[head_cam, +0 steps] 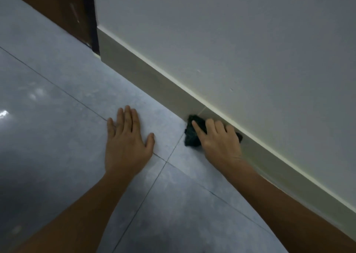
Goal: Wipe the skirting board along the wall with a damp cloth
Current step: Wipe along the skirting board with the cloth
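A pale greenish-grey skirting board runs diagonally along the foot of the white wall, from the door frame at upper left down to the lower right. A dark bunched cloth is pressed against the board where it meets the floor. My right hand lies over the cloth with its fingers curled on it, and the fingers hide much of the cloth. My left hand rests flat on the floor tile to the left of the cloth, fingers spread, holding nothing.
The floor is glossy grey tile with thin dark grout lines crossing near my hands. A dark brown door and frame stand at the upper left where the skirting board ends. The white wall fills the upper right.
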The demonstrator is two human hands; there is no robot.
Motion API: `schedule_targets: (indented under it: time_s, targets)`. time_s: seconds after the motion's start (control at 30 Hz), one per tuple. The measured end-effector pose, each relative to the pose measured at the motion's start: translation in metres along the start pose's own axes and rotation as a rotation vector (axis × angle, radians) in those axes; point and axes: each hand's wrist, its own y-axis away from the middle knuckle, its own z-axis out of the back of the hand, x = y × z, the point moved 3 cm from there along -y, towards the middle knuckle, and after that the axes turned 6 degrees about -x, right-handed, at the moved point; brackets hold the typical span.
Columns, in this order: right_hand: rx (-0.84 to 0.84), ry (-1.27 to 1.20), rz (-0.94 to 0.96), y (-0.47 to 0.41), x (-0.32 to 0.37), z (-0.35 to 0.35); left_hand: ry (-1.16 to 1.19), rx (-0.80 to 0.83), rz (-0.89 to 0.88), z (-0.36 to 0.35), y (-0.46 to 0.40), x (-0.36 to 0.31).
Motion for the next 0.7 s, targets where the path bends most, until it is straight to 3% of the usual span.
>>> schedule_targets:
  time_s: [0.13, 0.3, 0.53, 0.6, 0.7]
  targets:
    - [-0.200, 0.050, 0.045, -0.077, 0.016, 0.035, 0.019, -0.008, 0.012, 0.002, -0.012, 0.000]
    - [-0.248, 0.094, 0.014, -0.144, 0.047, 0.060, 0.010, -0.032, 0.011, 0.006, -0.010, 0.006]
    - [-0.271, 0.071, -0.008, -0.056, -0.019, 0.035, -0.047, -0.158, -0.086, 0.019, -0.025, 0.001]
    - [-0.183, 0.025, -0.032, -0.005, -0.036, 0.012, 0.001, -0.121, -0.176, 0.004, -0.010, -0.028]
    - [-0.193, 0.015, -0.085, 0.015, -0.028, 0.004, 0.046, -0.030, -0.121, -0.008, 0.008, -0.038]
